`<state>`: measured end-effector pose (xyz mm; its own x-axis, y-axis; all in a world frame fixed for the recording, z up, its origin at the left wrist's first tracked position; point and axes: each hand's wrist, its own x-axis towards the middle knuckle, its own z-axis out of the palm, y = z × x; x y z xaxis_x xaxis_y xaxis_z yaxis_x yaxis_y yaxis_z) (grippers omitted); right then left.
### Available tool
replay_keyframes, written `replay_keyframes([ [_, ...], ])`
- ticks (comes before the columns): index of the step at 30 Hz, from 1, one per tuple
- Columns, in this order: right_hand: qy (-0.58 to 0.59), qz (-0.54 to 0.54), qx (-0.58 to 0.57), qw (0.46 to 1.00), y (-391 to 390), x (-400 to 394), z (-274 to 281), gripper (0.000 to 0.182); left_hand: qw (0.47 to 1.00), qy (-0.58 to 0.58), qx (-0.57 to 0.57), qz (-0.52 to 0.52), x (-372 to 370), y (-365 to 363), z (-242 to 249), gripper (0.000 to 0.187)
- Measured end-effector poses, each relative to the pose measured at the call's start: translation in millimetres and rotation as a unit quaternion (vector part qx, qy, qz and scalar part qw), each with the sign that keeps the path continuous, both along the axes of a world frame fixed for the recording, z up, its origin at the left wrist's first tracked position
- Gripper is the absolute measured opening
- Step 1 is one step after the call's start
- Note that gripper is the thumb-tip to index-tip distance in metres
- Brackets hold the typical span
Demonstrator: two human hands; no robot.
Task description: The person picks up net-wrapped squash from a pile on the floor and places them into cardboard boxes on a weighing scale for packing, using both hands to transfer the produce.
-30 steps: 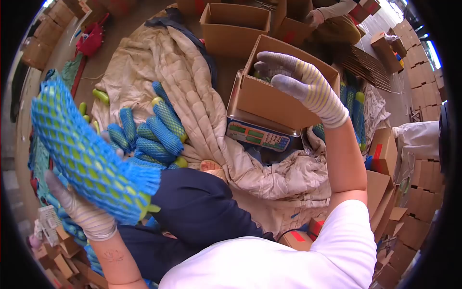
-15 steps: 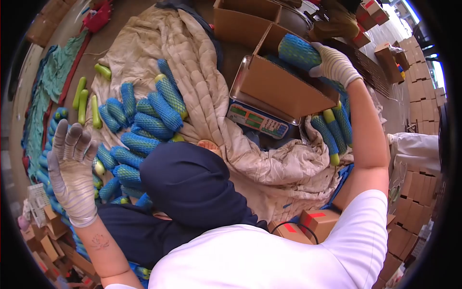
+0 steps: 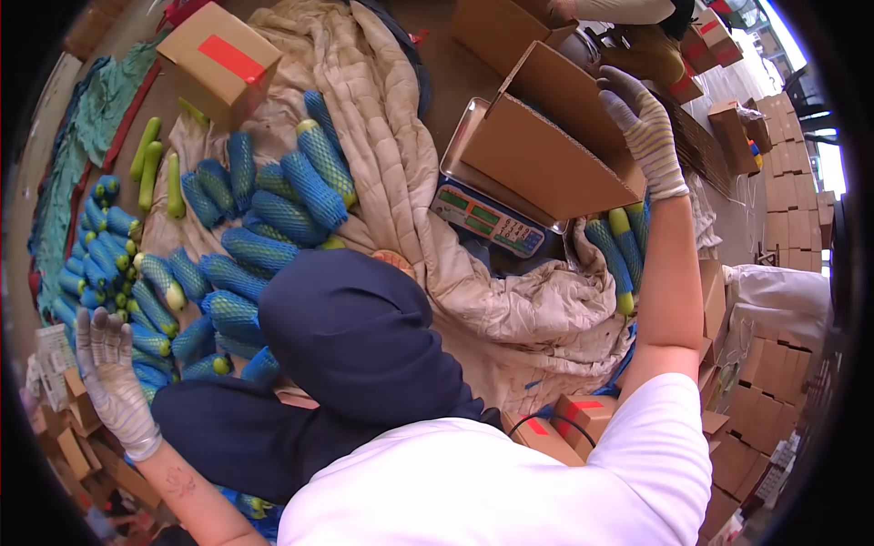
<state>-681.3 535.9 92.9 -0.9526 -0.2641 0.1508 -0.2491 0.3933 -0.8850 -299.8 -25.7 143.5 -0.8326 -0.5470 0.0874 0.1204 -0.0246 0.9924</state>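
My right hand point(image 3: 645, 136), in a striped glove, is at the far right edge of an open cardboard box point(image 3: 546, 168) with its fingers stretched out and nothing in them. The box stands on a digital scale point(image 3: 492, 218); its inside is mostly hidden by the near wall. My left hand point(image 3: 118, 387), also gloved, is raised and spread beside a heap of long green squashes in blue netting point(image 3: 228, 314), holding nothing. More netted squashes point(image 3: 610, 259) lean on the quilt right of the scale. Several bare green squashes point(image 3: 147, 177) lie at the upper left.
A taped carton point(image 3: 218, 59), slightly blurred, is at the upper left. A beige quilt point(image 3: 387, 118) covers the floor. Another open box point(image 3: 501, 32) is behind the scale, near a person's arm point(image 3: 628, 9). Small taped cartons point(image 3: 583, 419) sit by my right side; stacked cartons point(image 3: 787, 173) stand farther right.
My right hand has let go of the netted squash at the box, and the squash is out of sight. My left hand has moved lower and left. A taped carton has appeared at upper left.
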Motion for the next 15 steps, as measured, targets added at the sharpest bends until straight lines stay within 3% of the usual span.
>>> replay_keyframes([
  [5,0.021,-0.040,0.018,0.999,-16,44,-4,0.039,1.000,-0.009,-0.007,0.011,12,-12,-7,0.063],
  [10,0.123,-0.017,0.274,0.954,-7,48,-27,0.047,1.000,-0.007,-0.014,-0.003,17,-19,-10,0.059],
  [11,0.122,-0.014,0.274,0.954,-6,47,-29,0.047,1.000,-0.009,-0.013,-0.001,20,-22,-11,0.059],
  [13,0.172,-0.050,0.417,0.891,0,42,-35,0.051,1.000,-0.019,-0.004,-0.019,25,-29,-13,0.058],
  [15,0.123,-0.060,0.445,0.885,12,34,-48,0.054,1.000,-0.023,0.003,-0.001,29,-29,-13,0.056],
])
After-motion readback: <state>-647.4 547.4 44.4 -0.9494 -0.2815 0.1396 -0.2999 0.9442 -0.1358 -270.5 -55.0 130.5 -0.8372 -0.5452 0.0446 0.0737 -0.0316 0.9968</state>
